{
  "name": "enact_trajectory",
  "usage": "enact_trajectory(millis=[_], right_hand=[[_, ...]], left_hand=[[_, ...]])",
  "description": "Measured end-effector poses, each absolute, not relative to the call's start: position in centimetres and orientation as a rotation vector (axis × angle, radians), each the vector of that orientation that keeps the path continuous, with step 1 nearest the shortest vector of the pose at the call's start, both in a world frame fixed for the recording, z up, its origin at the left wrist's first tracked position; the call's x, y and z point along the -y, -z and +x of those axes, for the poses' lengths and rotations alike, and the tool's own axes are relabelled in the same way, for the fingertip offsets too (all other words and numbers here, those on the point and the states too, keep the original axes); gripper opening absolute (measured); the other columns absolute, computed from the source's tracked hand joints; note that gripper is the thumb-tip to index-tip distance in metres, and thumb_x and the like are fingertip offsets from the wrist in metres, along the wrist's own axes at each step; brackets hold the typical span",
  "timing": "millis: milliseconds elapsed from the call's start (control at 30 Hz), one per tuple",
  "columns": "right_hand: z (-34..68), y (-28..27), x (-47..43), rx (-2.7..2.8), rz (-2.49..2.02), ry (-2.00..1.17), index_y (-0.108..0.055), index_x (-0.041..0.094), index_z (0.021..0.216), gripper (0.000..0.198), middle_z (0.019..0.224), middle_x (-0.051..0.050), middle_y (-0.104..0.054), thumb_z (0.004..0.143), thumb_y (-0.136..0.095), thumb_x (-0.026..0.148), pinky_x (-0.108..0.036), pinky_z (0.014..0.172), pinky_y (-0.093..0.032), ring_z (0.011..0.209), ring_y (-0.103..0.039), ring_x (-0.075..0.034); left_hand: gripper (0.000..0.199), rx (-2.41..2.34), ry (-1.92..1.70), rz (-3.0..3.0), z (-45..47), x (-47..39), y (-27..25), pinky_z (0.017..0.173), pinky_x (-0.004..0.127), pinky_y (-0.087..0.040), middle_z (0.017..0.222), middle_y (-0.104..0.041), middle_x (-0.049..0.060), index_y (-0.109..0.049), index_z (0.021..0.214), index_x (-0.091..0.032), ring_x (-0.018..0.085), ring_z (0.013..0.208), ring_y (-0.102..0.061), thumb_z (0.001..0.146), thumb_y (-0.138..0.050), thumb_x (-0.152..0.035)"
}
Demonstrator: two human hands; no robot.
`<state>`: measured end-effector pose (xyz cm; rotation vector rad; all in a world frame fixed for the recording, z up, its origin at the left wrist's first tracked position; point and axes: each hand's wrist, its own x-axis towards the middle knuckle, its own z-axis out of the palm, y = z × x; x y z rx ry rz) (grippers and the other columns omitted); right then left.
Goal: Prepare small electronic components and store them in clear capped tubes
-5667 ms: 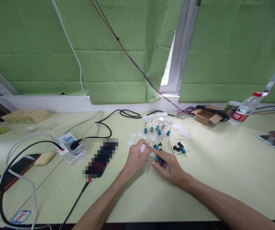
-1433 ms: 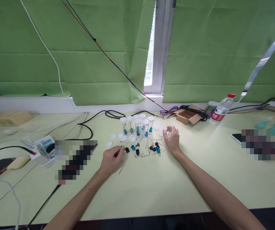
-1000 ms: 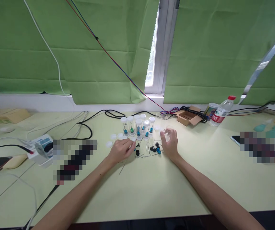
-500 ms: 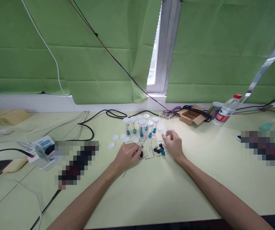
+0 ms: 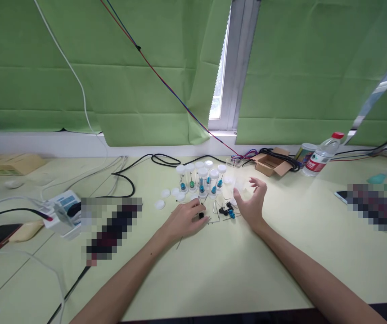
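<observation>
My left hand (image 5: 186,218) rests on the table, thumb and fingers apart. A small black part (image 5: 201,215) shows between them; it looks to lie on the table rather than in the fingers. My right hand (image 5: 252,204) is open wide, beside a clear container (image 5: 241,185) whose outline is faint. Between the hands are several black knob-like parts (image 5: 223,211), a blue one (image 5: 231,214) and thin bent metal rods (image 5: 215,219). Behind them stand several clear tubes with white caps (image 5: 202,181), holding blue or green pieces on thin stems.
Loose white discs (image 5: 160,204) lie left of the tubes. Farther back are black cable (image 5: 164,158), an open cardboard box (image 5: 270,165) and a red-capped water bottle (image 5: 321,156). A white power strip (image 5: 63,202) is at left, a phone (image 5: 341,196) at right.
My right hand has spread its fingers and moved off the clear container. My left hand's thumb and fingers have parted from a pinch. The view has shifted slightly.
</observation>
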<state>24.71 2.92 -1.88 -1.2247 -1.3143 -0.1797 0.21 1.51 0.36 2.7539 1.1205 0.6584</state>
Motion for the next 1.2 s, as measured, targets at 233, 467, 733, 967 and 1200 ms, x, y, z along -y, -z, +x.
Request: enact_trajectory(millis=[233,467,733,967,1200], right_hand=[[22.8,1.1,-0.5,1.567,-0.98,0.276,-0.049,0.022,0.113,0.036,0.102,-0.011,-0.052,0.08,-0.064,0.018,-0.045,0.079,-0.047,0.096,-0.052,-0.028],[21.3,1.9,0.0,1.964,-0.857,-0.074,-0.054,0.022,0.09,0.013,0.072,-0.002,-0.054,0.088,-0.05,0.011,-0.031,0.063,-0.045,0.068,-0.051,-0.018],[22.2,2.1,-0.8,1.95,-1.092,-0.114,-0.055,0.021,0.085,0.011,0.073,-0.004,-0.058,0.089,-0.048,0.013,-0.034,0.07,-0.044,0.074,-0.051,-0.021],[22.2,2.0,-0.9,1.949,-1.122,-0.166,-0.056,0.02,0.084,0.011,0.074,-0.004,-0.059,0.088,-0.049,0.013,-0.033,0.069,-0.044,0.073,-0.052,-0.02],[22.2,2.3,-1.0,1.951,-1.119,-0.173,-0.058,0.02,0.084,0.012,0.074,-0.004,-0.059,0.089,-0.05,0.013,-0.034,0.068,-0.046,0.073,-0.054,-0.02]], left_hand=[[0.019,-1.145,-0.575,2.737,0.4,-1.4,-0.3,0.063,0.026,-0.043,0.091,-0.059,0.004,-0.066,0.091,-0.019,0.014,0.071,-0.057,0.09,-0.053,-0.033],[0.016,-1.15,-0.519,2.78,0.5,-1.6,0.1,0.065,0.027,-0.043,0.085,-0.061,0.003,-0.066,0.089,-0.019,0.017,0.078,-0.058,0.09,-0.053,-0.03],[0.023,-1.18,-0.532,2.807,0.9,-1.4,0.3,0.06,0.027,-0.038,0.078,-0.061,0.004,-0.064,0.079,-0.018,0.016,0.074,-0.056,0.092,-0.044,-0.02],[0.027,-1.184,-0.513,2.787,0.8,-1.4,-0.1,0.062,0.027,-0.039,0.077,-0.059,0.003,-0.064,0.078,-0.019,0.015,0.073,-0.056,0.092,-0.042,-0.02],[0.017,-1.157,-0.516,2.741,0.6,-1.2,-0.6,0.061,0.027,-0.039,0.077,-0.058,0.003,-0.065,0.08,-0.02,0.016,0.071,-0.055,0.087,-0.049,-0.021]])
